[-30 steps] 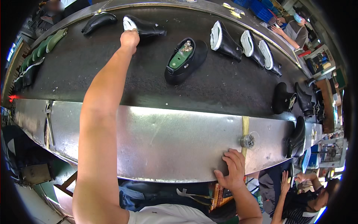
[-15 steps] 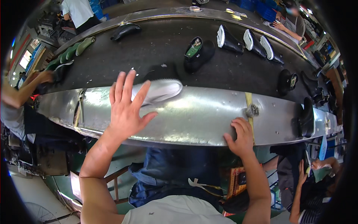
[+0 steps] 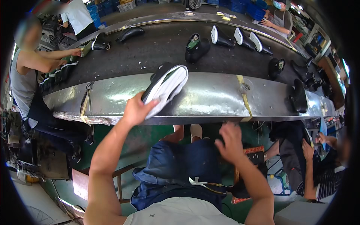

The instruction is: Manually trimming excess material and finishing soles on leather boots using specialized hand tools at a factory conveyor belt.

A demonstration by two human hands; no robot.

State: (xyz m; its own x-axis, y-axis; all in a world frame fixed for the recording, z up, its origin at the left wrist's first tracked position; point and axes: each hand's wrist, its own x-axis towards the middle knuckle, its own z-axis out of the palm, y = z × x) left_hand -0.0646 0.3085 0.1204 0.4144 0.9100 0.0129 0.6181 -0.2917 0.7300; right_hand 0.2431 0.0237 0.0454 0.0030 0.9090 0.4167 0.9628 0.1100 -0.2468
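The long black conveyor belt (image 3: 150, 48) curves across the top of the view from nine o'clock round to three o'clock, with a shiny metal apron (image 3: 210, 97) along its near edge; dark shoes stand scattered on it, among them an upright black shoe with a green insert (image 3: 195, 48) at twelve o'clock and a row of three white-soled ones (image 3: 240, 38) toward one o'clock; a neighbouring worker (image 3: 26, 82) at nine o'clock reaches to a green-soled shoe (image 3: 92, 45) on the belt, and another seated worker (image 3: 318, 161) sits at four o'clock.

The black shoe with a white sole (image 3: 167, 88) sits just above centre, tilted sole-up over the metal apron, toe pointing toward one o'clock; the left hand (image 3: 135, 110) clasps it at the heel end, fingers wrapped under and thumb along the sole edge, so the grasp is firm on the shoe; the right hand (image 3: 229, 140) hangs lower at five o'clock, below the apron's lip, fingers curled loosely, and whether it grips anything I cannot tell, since its palm faces away.

The shoe looks light enough for one hand; the sole seems stiff and grippy rubber, the upper softer and likely to crumple if squeezed; the heel or the waist of the sole would be the safest hold.
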